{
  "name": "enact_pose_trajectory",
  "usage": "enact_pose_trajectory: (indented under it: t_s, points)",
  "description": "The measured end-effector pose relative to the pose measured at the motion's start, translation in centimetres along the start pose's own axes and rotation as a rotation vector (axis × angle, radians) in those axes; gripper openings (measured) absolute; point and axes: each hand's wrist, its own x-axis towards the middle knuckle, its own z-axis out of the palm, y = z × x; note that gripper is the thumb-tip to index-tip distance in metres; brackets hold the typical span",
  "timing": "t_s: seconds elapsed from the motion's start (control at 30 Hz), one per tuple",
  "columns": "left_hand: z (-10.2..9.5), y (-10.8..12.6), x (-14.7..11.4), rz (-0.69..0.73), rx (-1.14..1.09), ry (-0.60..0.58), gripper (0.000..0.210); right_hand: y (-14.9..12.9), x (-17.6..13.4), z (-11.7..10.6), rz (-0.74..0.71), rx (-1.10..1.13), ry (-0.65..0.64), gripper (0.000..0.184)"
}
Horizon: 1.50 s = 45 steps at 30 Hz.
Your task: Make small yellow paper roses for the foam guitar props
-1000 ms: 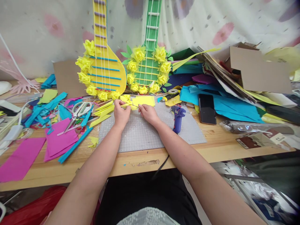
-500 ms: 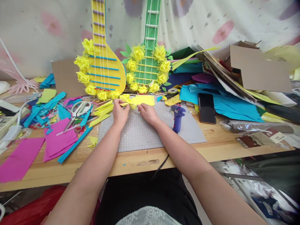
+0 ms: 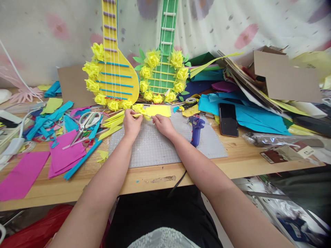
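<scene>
My left hand [image 3: 131, 124] pinches a small piece of yellow paper [image 3: 139, 115] above the back of the grey cutting mat [image 3: 155, 148]. Facing it, my right hand [image 3: 163, 124] is closed on a thin stick, whose tip meets the yellow paper; its exact kind is too small to tell. Just behind the hands lie a yellow paper sheet [image 3: 159, 110] and a yellow paper flower [image 3: 139, 109]. Yellow paper strips [image 3: 112, 124] are fanned out left of my left hand. A blue glue gun [image 3: 196, 130] stands on the mat, right of my right hand.
A yellow paper guitar [image 3: 119, 74] and a green one [image 3: 163, 74], both trimmed with yellow flowers, lean at the back. Scissors [image 3: 89, 121] and magenta paper [image 3: 66, 153] lie left. A phone [image 3: 228, 119], blue paper [image 3: 261, 119] and stacked cardboard [image 3: 284, 75] are right.
Hardly anything differs. Both hands keep their places and their hold, and the view has shifted very slightly.
</scene>
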Motion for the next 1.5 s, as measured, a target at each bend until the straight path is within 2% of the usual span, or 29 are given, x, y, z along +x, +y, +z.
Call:
enact_pose_trajectory:
  t_s: [0.3, 0.47, 0.6, 0.77, 0.97, 1.27, 1.4, 1.5]
  points:
    - [0.0, 1.0, -0.7, -0.004, -0.098, -0.02, 0.02, 0.1, 0.0, 0.3, -0.032, 0.01, 0.016, 0.03]
    - [0.1, 1.0, -0.6, -0.026, -0.085, 0.038, 0.01, -0.2, -0.4, 0.5, -0.093, 0.041, 0.019, 0.03]
    - [0.3, 0.9, -0.3, -0.154, -0.179, 0.028, 0.012, -0.4, -0.6, 0.4, -0.118, 0.051, 0.027, 0.03]
    - [0.3, 1.9, -0.4, -0.342, -0.385, -0.008, 0.014, -0.4, -0.5, 0.3, -0.163, 0.007, 0.039, 0.027]
    - [-0.1, 2.8, -0.3, -0.453, -0.463, -0.009, 0.011, -0.3, -0.4, 0.4, -0.19, -0.092, 0.039, 0.027]
    - [0.4, 1.9, -0.1, -0.432, -0.498, 0.007, 0.008, -0.8, -0.6, 0.5, -0.21, -0.188, 0.013, 0.026]
    - [0.7, 1.8, -0.2, -0.416, -0.518, 0.02, 0.008, -1.0, -0.7, 0.5, -0.207, -0.17, 0.005, 0.024]
    - [0.6, 2.1, -0.4, -0.421, -0.528, -0.012, 0.011, -0.8, -0.6, 0.6, -0.185, -0.132, 0.037, 0.025]
